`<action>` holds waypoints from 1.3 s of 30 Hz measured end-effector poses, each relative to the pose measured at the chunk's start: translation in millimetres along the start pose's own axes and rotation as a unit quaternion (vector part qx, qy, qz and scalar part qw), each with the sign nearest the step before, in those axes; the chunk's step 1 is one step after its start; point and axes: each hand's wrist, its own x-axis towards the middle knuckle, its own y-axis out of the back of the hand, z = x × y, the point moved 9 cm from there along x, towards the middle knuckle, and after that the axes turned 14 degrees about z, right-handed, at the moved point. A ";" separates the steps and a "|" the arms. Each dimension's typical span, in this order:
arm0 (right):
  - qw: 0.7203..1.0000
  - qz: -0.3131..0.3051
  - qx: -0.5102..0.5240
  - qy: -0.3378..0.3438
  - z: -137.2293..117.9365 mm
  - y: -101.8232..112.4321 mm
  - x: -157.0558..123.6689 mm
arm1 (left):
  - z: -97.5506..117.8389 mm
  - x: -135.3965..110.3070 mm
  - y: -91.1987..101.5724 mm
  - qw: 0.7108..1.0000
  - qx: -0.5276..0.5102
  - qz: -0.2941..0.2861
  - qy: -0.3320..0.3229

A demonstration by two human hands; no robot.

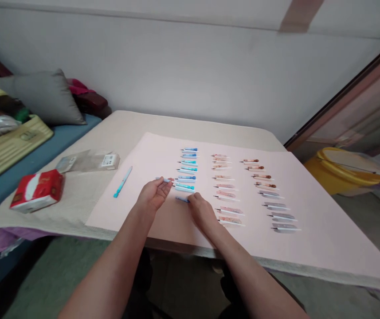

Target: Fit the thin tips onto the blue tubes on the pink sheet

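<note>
My left hand (154, 193) is half turned palm up. Its thumb and fingers pinch a slim pale pen piece (163, 180) just above the sheet. Low over the pink sheet, my right hand (202, 211) has its fingertips closed on the end of a small blue pen piece (182, 199). Beyond both hands runs a column of blue and turquoise pen barrels (189, 169), white refills lying beside them. One whole light-blue pen (122, 182) rests apart on the left.
Pink-patterned pen barrels (227, 194) form a middle column. Brown-ended pens (263, 177) and grey ones (282, 216) lie farther right, with refills. At left are a clear plastic sleeve (88, 161) and a red tissue pack (37, 190). A yellow bucket (339, 170) stands beyond the table's right edge.
</note>
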 end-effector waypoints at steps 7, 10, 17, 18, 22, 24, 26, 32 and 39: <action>0.980 0.135 0.148 -0.009 11.6 59.4 0.8 | -3.6 3.4 2.4 1.000 0.015 0.010 -0.018; 0.979 0.137 0.152 -0.012 13.7 68.2 -0.1 | -9.9 2.2 -0.7 0.999 0.025 -0.002 -0.027; 0.984 0.130 0.125 -0.013 14.4 69.9 -3.0 | -16.9 2.2 -4.8 0.998 0.048 -0.015 -0.047; 0.984 0.129 0.118 -0.012 14.6 70.3 -3.4 | -16.9 2.1 -5.2 0.997 0.051 -0.016 -0.051; 0.989 0.120 0.087 -0.005 11.2 72.1 -4.4 | -14.3 -2.5 -10.0 0.994 0.070 -0.033 -0.081; 0.992 0.112 0.054 -0.003 8.0 72.6 -4.7 | -12.6 -6.8 -12.9 0.991 0.078 -0.045 -0.104; 0.994 0.104 0.018 -0.005 5.2 72.7 -5.0 | -12.7 -11.7 -15.9 0.987 0.086 -0.059 -0.121; 0.996 0.087 0.006 -0.006 0.5 71.6 -5.3 | -17.8 -24.2 -19.7 0.972 0.158 -0.063 -0.161; 0.994 0.091 0.059 -0.020 0.4 75.1 -4.2 | -21.9 -29.8 -22.7 0.967 0.180 -0.066 -0.170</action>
